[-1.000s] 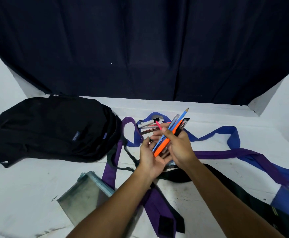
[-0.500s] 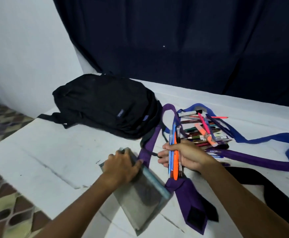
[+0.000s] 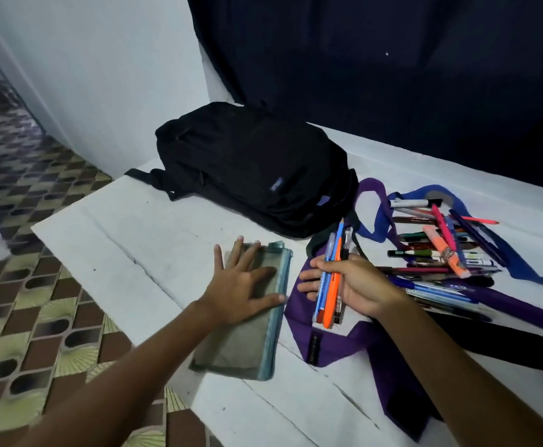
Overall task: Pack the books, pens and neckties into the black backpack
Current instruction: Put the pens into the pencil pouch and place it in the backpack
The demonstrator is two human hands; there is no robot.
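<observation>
The black backpack (image 3: 250, 166) lies flat at the back of the white table. In front of it, my left hand (image 3: 241, 282) rests flat with spread fingers on a grey mesh zip pouch (image 3: 241, 343). My right hand (image 3: 350, 285) grips a bundle of pens (image 3: 331, 285), blue and orange among them, just right of the pouch. More loose pens and markers (image 3: 441, 250) are piled to the right. A purple necktie (image 3: 337, 346) lies under my right hand, a blue necktie (image 3: 521, 266) loops around the pile, and a black necktie (image 3: 505, 337) lies further right. No books are visible.
The white table's (image 3: 134, 233) left and near edges drop to a patterned tile floor (image 3: 21, 317). A dark curtain (image 3: 392, 75) hangs behind the table, with a white wall (image 3: 102, 75) on the left.
My left hand let go of the pen bundle, moved left to the pouch and now lies flat on it. My right hand kept the pens. The view swung left.
</observation>
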